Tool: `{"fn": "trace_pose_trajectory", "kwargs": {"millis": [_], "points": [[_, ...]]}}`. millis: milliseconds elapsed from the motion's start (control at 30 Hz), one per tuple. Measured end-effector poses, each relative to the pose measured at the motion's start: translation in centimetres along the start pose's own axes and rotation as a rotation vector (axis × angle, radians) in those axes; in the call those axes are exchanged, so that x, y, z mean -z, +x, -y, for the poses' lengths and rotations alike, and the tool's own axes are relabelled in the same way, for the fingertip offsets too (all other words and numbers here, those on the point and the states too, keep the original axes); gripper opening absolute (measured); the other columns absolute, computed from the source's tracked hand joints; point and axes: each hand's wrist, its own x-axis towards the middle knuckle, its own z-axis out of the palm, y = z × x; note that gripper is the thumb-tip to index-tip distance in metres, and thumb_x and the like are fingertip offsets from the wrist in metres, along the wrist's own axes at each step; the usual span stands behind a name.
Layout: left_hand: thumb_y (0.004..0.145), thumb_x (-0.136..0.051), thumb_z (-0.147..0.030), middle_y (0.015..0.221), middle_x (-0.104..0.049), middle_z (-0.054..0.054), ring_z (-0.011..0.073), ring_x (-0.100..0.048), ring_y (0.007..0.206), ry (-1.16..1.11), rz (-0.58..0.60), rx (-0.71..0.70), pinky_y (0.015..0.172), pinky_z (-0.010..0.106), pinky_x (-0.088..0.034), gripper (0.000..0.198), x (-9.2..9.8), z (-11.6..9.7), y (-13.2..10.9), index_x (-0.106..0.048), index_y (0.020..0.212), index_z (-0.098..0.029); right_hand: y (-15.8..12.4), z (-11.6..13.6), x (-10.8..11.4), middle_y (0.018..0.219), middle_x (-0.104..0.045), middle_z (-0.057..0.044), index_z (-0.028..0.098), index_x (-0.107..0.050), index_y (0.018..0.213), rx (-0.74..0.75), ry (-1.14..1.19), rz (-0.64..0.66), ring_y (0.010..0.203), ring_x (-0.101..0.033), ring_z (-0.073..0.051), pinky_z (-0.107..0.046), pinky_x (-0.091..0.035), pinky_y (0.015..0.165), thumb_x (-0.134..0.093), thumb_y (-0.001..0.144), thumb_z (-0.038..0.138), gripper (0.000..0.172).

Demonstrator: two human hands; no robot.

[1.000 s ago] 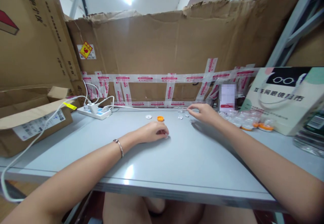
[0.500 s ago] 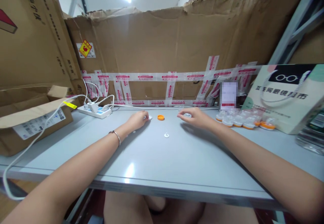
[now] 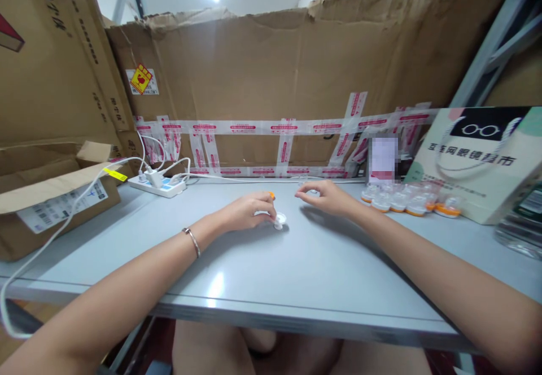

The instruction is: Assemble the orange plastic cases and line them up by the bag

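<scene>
Near the middle of the grey table [image 3: 237,262], my left hand [image 3: 254,210] pinches a small clear-and-white piece [image 3: 280,219] between thumb and fingers. That piece is held low, over the spot of a small white part, which it hides. An orange ring [image 3: 271,195] shows only in part behind my left fingers. My right hand [image 3: 315,193] rests to the right with thumb and index finger curved and a gap between their tips; nothing can be seen in it. A bracelet [image 3: 192,242] circles my left wrist.
Several clear pieces with orange bases [image 3: 398,201] stand at the right, before a paper bag [image 3: 474,166]. A plastic bottle [image 3: 523,222] is at the right edge. At the left are a power strip [image 3: 158,186] and an open carton [image 3: 63,194]. A large cardboard sheet [image 3: 254,70] stands behind.
My left hand has moved right and toward the front, bringing the clear-and-white piece over the small white part and partly covering the orange ring. My right hand has hardly moved.
</scene>
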Motion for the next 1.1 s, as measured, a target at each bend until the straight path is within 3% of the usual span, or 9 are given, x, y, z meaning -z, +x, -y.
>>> {"fn": "trace_pose_trajectory", "kwargs": {"millis": [167, 267, 333, 400, 500, 567, 700, 867, 1100], "points": [[0.081, -0.051, -0.023, 0.087, -0.057, 0.005, 0.0134, -0.054, 0.085, 0.005, 0.058, -0.003, 0.078, 0.025, -0.041, 0.015, -0.4, -0.2, 0.3, -0.065, 0.081, -0.018, 0.0, 0.1, 0.0, 0.087, -0.067, -0.005, 0.02, -0.064, 0.079, 0.013, 0.02, 0.015, 0.083, -0.059, -0.02, -0.032, -0.041, 0.078, -0.046, 0.077, 0.038, 0.026], [0.079, -0.054, -0.026, 0.094, -0.058, 0.005, 0.0139, -0.054, 0.089, -0.028, 0.059, 0.084, 0.082, 0.025, -0.041, 0.015, 1.1, 0.0, 0.4, -0.064, 0.087, -0.018, -0.1, 0.3, -0.1, 0.087, -0.067, -0.004, 0.019, -0.064, 0.08, 0.012, 0.073, 0.076, 0.083, -0.058, -0.019, -0.032, -0.041, 0.079, -0.048, 0.075, 0.042, 0.028], [0.077, -0.055, -0.027, 0.094, -0.061, 0.005, 0.014, -0.055, 0.087, 0.019, 0.027, 0.238, 0.078, 0.024, -0.042, 0.017, 3.3, 0.5, -0.3, -0.063, 0.088, -0.017, -0.2, 0.5, -0.4, 0.088, -0.065, -0.005, 0.019, -0.063, 0.084, 0.001, 0.109, 0.144, 0.083, -0.057, -0.019, -0.031, -0.042, 0.078, -0.053, 0.072, 0.047, 0.033], [0.074, -0.055, -0.028, 0.087, -0.064, 0.003, 0.0139, -0.057, 0.08, 0.123, 0.063, 0.48, 0.07, 0.021, -0.042, 0.017, 6.1, 1.4, -1.7, -0.063, 0.084, -0.017, -0.3, 0.8, -1.0, 0.088, -0.062, -0.006, 0.018, -0.062, 0.091, 0.002, 0.12, 0.226, 0.081, -0.055, -0.019, -0.03, -0.042, 0.074, -0.057, 0.067, 0.052, 0.042], [0.064, -0.06, -0.028, 0.077, -0.065, 0.002, 0.0152, -0.057, 0.071, 0.283, 0.33, 0.79, 0.061, 0.021, -0.04, 0.017, 9.8, 3.0, -4.4, -0.065, 0.076, -0.016, -0.4, 1.2, -1.9, 0.086, -0.057, -0.005, 0.018, -0.06, 0.097, 0.046, 0.117, 0.329, 0.076, -0.052, -0.017, -0.029, -0.042, 0.07, -0.061, 0.062, 0.055, 0.051], [0.058, -0.062, -0.028, 0.077, -0.066, 0.004, 0.0172, -0.057, 0.07, 0.351, 0.432, 0.952, 0.058, 0.022, -0.04, 0.021, 11.0, 3.8, -5.8, -0.066, 0.074, -0.015, -0.4, 1.5, -2.3, 0.084, -0.054, -0.004, 0.019, -0.059, 0.097, 0.071, 0.114, 0.362, 0.074, -0.05, -0.015, -0.027, -0.041, 0.067, -0.062, 0.061, 0.056, 0.051], [0.053, -0.059, -0.027, 0.073, -0.067, 0.004, 0.0167, -0.056, 0.066, 0.297, 0.526, 1.025, 0.056, 0.021, -0.04, 0.021, 11.1, 4.7, -6.6, -0.068, 0.07, -0.017, -0.5, 1.7, -2.6, 0.081, -0.052, -0.003, 0.019, -0.061, 0.091, 0.076, 0.121, 0.372, 0.073, -0.048, -0.015, -0.027, -0.04, 0.066, -0.06, 0.064, 0.054, 0.044], [0.046, -0.062, -0.022, 0.063, -0.065, 0.004, 0.0173, -0.056, 0.061, 0.268, 0.549, 1.161, 0.055, 0.023, -0.042, 0.012, 10.7, 5.2, -7.0, -0.065, 0.056, -0.016, -0.4, 1.2, -2.8, 0.079, -0.052, -0.002, 0.019, -0.06, 0.093, 0.057, 0.167, 0.352, 0.072, -0.048, -0.014, -0.027, -0.039, 0.066, -0.059, 0.065, 0.053, 0.044], [0.049, -0.063, -0.02, 0.053, -0.059, 0.004, 0.0177, -0.054, 0.056, 0.242, 0.593, 1.282, 0.057, 0.028, -0.044, 0.008, 10.3, 4.4, -7.0, -0.059, 0.05, -0.013, -0.5, 1.6, -3.2, 0.081, -0.051, -0.002, 0.02, -0.06, 0.095, 0.048, 0.185, 0.343, 0.073, -0.048, -0.014, -0.027, -0.039, 0.067, -0.06, 0.063, 0.055, 0.047]]}}
